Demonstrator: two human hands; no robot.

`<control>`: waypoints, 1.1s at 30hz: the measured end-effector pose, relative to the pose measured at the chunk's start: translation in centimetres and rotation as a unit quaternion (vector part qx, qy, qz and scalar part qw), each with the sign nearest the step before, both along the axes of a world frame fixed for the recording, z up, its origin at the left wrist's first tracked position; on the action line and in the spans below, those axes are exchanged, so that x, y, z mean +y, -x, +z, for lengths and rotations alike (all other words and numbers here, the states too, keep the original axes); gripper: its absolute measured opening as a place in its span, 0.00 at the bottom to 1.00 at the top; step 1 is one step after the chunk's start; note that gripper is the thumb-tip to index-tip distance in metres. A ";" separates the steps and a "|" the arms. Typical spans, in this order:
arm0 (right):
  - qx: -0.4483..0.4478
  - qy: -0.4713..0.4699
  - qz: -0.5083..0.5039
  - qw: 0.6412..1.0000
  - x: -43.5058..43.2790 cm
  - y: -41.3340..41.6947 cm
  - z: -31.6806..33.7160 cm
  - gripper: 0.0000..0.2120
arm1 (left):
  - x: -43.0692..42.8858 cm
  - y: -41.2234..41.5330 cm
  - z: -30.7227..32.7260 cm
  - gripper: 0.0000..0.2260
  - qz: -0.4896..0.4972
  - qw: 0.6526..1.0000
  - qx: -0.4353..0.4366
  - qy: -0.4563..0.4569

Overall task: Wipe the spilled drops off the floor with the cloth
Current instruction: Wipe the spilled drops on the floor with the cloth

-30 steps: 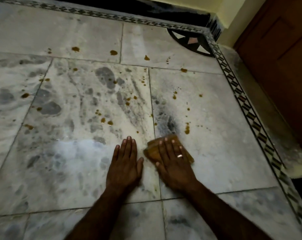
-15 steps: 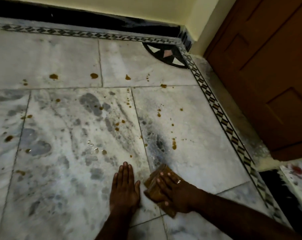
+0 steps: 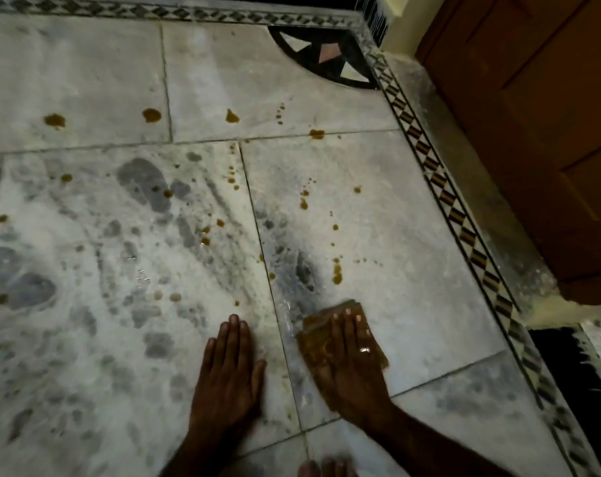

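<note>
Change: right hand has swung from a slant to point at 12 o'clock, and the cloth has slid forward with it, closer to the streaked drop ahead.
Floor: large square slabs of pale marble, glossy, mottled with grey blotches, with thin dark seams between them; it lies open from 9 to 1 o'clock of the hands.
Door: brown panelled wood, closing off the 2 to 3 o'clock side.
Border: narrow inlaid band of dark and light diamonds along the far and right edges of the marble.
Corner inlay: dark quarter-circle with pale triangles, at 12 o'clock.
Left hand: flat on bare marble, fingers straight and close together, holding nothing, just beside the cloth at its 9 o'clock.
Right hand: palm down on the cloth, fingers straight and slightly spread, pressing rather than gripping.
Cloth: brown, folded, damp-looking, flat on the slab right of the seam; its edges show at 9 and 12 o'clock of the hand.
Drops: amber, round to streaky, scattered from 9 to 1 o'clock; the nearest streak sits just beyond the cloth.
Toes: blurred, at 6 o'clock.
Ring: shiny band on one right finger.
</note>
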State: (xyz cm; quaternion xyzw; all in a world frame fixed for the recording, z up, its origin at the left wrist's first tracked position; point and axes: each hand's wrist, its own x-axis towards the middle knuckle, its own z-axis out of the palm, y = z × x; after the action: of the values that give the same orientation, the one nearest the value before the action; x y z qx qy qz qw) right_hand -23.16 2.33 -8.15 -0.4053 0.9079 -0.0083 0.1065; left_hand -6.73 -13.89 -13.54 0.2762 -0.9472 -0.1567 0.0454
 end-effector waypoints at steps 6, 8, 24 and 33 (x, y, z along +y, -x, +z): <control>0.014 0.010 0.073 0.997 -0.9 3.5 -2.1 0.34 | 1.5 6.7 0.2 0.28 -0.104 0.993 0.046 0.042; 0.028 0.031 0.092 0.995 2.8 3.7 -2.6 0.33 | 1.9 7.9 -0.2 0.29 -0.137 0.988 0.052 0.047; 0.068 0.065 -0.016 0.995 4.5 11.7 -4.0 0.34 | 3.5 10.0 -1.9 0.30 -0.038 0.999 0.016 0.028; 0.052 0.057 0.115 0.990 -0.2 9.2 -4.9 0.34 | 3.5 10.2 -1.1 0.31 -0.038 0.998 0.013 0.043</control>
State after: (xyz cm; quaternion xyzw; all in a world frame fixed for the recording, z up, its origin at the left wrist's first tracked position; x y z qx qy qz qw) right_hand -32.39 2.15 -13.04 -0.5128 0.8573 -0.0270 0.0360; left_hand -16.89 -10.39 -14.64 0.2357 -0.9621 -0.1213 0.0636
